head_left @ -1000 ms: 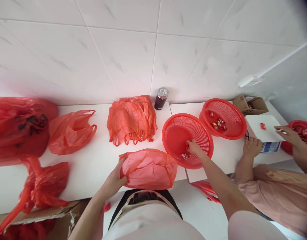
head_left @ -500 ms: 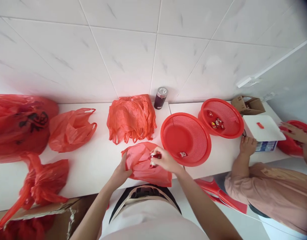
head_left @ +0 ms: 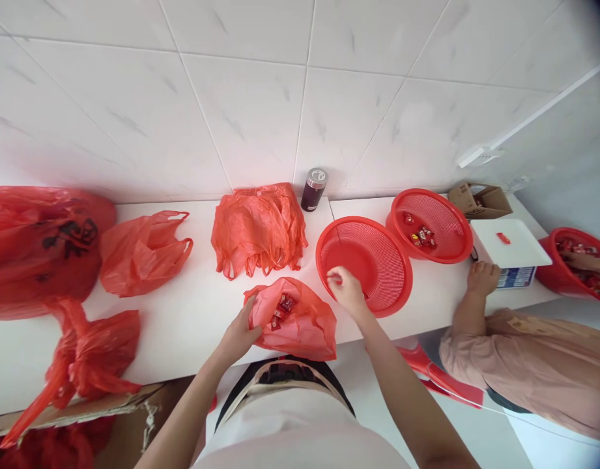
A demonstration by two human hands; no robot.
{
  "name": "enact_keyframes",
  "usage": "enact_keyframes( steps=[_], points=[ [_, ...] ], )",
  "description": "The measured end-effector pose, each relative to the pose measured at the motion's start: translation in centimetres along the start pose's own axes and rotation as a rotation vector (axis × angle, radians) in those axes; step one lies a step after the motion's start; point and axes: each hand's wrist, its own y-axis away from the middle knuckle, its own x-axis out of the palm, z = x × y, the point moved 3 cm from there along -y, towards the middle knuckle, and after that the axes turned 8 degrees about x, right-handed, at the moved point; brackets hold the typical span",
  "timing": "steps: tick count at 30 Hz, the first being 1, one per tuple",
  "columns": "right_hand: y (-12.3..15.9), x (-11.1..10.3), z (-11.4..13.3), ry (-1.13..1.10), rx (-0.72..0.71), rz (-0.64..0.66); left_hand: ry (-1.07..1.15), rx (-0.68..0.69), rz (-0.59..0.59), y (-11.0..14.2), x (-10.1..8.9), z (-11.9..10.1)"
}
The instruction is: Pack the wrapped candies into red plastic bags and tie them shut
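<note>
My left hand grips the left edge of a red plastic bag, with the thumb inside its mouth. Several small red-wrapped sweets lie in the bag. My right hand is over the near left rim of a red plastic basket; its fingers are loosely bent and slightly apart, with nothing visible in them. A sliver of a wrapper shows beside my wrist in this basket, mostly hidden by the hand.
A stack of red bags and a dark tumbler stand by the wall. Filled red bags sit left. Another basket holds several sweets. Right are a scale, a cardboard box and a co-worker's hand near a red tub.
My right hand has let go of the sweets into the bag and moved right, over the basket. The co-worker's far hand has reached into the red tub.
</note>
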Motion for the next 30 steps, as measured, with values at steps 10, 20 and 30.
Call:
enact_keyframes(
  steps=[10,20,30],
  points=[
    [-4.0,-2.3,-9.2,0.249,0.437,0.157,-0.175,0.059,-0.023,1.2,-1.4,-0.8],
    [2.3,0.8,3.1,0.007,-0.052,0.006,-0.068,-0.151,-0.159,1.3,-2.2,1.1],
    [6.9,5.8,3.3,0.429,-0.101,0.000,0.049,-0.146,-0.157,2.1,-2.5,4.3]
  ],
)
